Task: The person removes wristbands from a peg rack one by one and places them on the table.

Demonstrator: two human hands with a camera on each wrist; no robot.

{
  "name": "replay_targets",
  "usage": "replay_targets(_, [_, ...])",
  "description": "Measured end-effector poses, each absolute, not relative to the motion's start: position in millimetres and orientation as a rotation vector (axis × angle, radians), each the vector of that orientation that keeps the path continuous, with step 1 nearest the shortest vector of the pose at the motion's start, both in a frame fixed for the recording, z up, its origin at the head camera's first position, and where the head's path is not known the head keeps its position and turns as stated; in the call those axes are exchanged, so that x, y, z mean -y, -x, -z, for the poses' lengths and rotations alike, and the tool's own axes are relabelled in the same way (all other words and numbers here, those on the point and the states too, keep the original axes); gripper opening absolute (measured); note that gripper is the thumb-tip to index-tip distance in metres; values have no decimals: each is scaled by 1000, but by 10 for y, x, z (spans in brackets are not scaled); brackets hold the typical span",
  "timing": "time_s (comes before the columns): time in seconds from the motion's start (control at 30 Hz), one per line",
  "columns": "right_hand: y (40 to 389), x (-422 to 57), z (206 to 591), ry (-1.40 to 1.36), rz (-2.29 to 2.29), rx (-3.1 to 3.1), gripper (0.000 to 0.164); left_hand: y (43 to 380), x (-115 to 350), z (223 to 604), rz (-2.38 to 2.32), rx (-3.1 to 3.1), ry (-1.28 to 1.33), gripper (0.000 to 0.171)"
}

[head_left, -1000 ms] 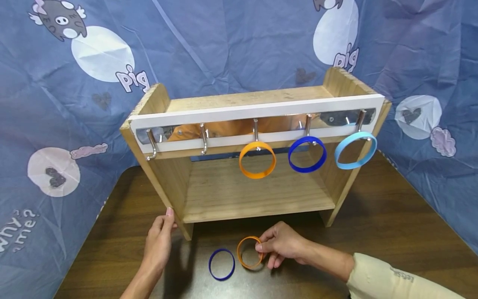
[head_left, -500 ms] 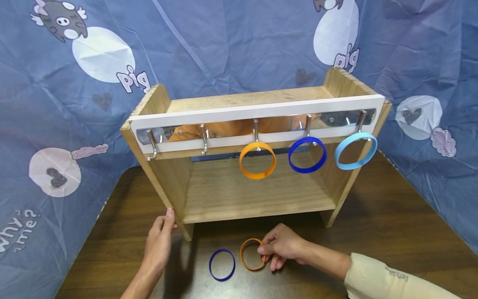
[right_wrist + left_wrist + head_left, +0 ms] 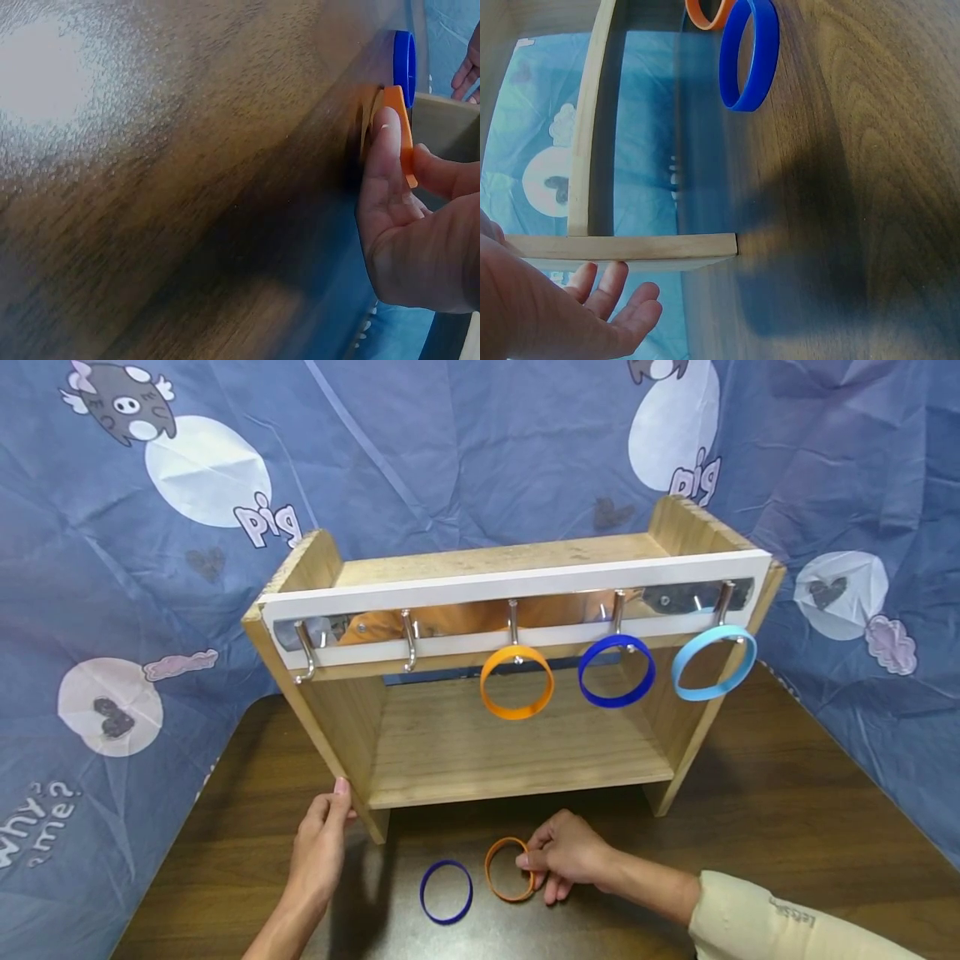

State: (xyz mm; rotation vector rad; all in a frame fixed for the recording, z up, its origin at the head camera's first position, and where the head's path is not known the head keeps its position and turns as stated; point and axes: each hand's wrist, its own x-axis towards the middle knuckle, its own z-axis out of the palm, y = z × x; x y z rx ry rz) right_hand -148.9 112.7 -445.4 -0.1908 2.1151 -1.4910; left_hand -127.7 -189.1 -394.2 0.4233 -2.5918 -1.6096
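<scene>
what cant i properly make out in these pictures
Head view: part of the held orange ring, hidden by the right hand.
Head view: the lettering on the sleeve, too small and blurred to read fully.
Left wrist view: the rest of the held orange ring, cut off by the top edge.
Right wrist view: most of the left hand, cut off by the right edge.

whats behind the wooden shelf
Blue printed cloth shows above the wooden shelf, on both sides and, in the left wrist view, through it. Anything right behind its solid parts is covered and cannot be seen.
</scene>
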Motion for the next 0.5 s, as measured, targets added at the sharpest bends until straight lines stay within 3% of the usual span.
replay_targets(0.5, [1489,-1147,4446,189,1492,-2163,17,1272,1892,3939,1600,2601,-422,66])
